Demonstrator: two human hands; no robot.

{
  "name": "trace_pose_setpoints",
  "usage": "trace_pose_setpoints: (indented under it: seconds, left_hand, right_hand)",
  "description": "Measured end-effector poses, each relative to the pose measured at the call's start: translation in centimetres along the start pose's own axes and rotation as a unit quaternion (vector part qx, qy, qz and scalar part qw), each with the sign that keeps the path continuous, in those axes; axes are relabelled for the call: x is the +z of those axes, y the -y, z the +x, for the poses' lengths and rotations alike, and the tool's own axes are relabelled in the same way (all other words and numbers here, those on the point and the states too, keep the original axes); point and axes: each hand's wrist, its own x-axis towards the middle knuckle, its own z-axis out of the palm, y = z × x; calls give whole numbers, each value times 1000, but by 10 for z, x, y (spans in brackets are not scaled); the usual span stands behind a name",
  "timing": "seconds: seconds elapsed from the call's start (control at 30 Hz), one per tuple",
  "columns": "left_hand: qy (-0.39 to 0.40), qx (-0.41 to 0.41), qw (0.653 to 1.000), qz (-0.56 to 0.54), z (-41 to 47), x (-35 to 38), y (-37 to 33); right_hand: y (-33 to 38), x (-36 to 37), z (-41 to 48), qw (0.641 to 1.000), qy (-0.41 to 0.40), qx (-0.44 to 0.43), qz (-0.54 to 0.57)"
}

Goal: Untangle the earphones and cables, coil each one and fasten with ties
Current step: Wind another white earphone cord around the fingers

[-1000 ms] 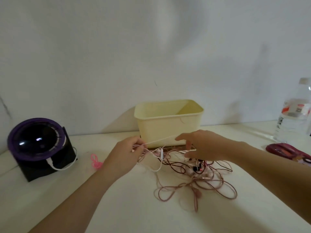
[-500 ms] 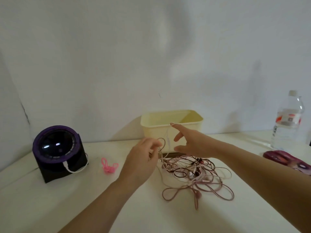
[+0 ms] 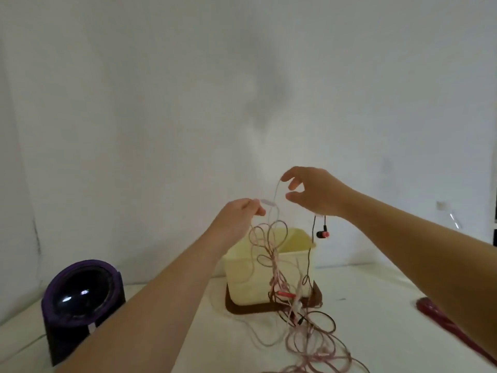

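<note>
Tangle strung nearly upright from the table to your two raised hands.

The bulk of the tangle of cables (image 3: 295, 308) lies on the table (image 3: 220, 354) in front of the yellow bin (image 3: 250, 275), and its loops hang straight below your left hand (image 3: 238, 216), which is the lower and nearer one. That hand, forearm angled up, pinches the white earphone cable (image 3: 276, 190) beside its inline remote (image 3: 268, 202). Your right hand (image 3: 316, 192) sits higher and to the right, thumb and forefinger apart, with the forefinger hooked under the same cable. A black earbud (image 3: 322, 234) dangles below its heel; blur hides whether the lower fingers grip that wire.
</note>
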Motion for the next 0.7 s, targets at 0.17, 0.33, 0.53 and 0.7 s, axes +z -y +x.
trace_pose_setpoints:
  seconds: [0.17,0.33,0.53,0.7]
  left_hand:
    - [-21,8,981,-191,17,-33,-28]
    - [30,59,994,-85,18,-42,-59]
    - [12,120,992,-39,22,-42,-84]
    - [-120,191,961,159,25,-83,-69]
  right_hand:
    - [-9,-21,0,996,81,37,-21]
    - [5,-12,-2,980,112,52,158]
    - [29,6,11,922,19,65,382]
    - [0,8,9,931,39,161,325]
